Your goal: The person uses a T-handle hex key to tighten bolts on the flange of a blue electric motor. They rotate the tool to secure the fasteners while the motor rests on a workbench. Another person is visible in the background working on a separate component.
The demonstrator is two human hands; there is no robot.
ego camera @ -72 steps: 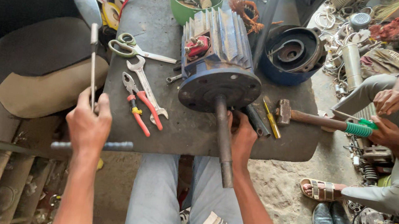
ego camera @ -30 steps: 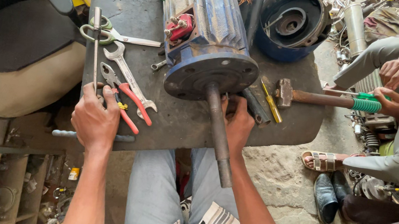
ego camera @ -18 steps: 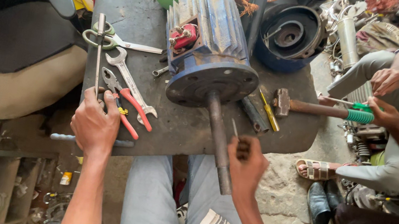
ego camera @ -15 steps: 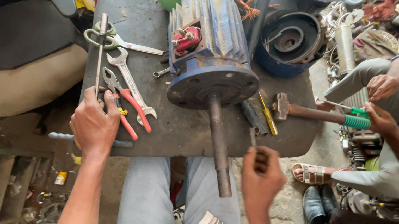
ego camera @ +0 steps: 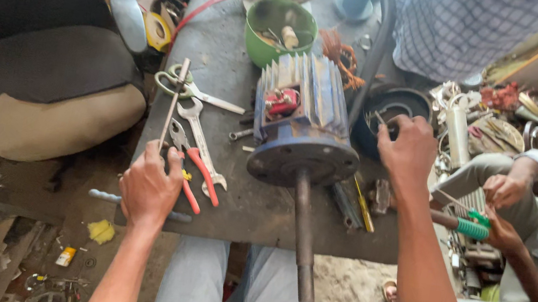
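The left hand (ego camera: pixel 150 186), at seven o'clock on the grey metal tabletop (ego camera: pixel 225 66), has its fingers curled around a thin steel rod (ego camera: pixel 173 103) pointing toward twelve. The right hand (ego camera: pixel 410 145), at three o'clock of the blue finned electric motor (ego camera: pixel 303 121), reaches to the dark round motor cover (ego camera: pixel 389 108); whether its fingers pinch anything I cannot tell. The motor's long steel shaft (ego camera: pixel 303 234) overhangs the edge toward six. A nudge could roll the motor off, or knock the red-handled pliers (ego camera: pixel 194 169) and steel wrench (ego camera: pixel 199 139) beside it.
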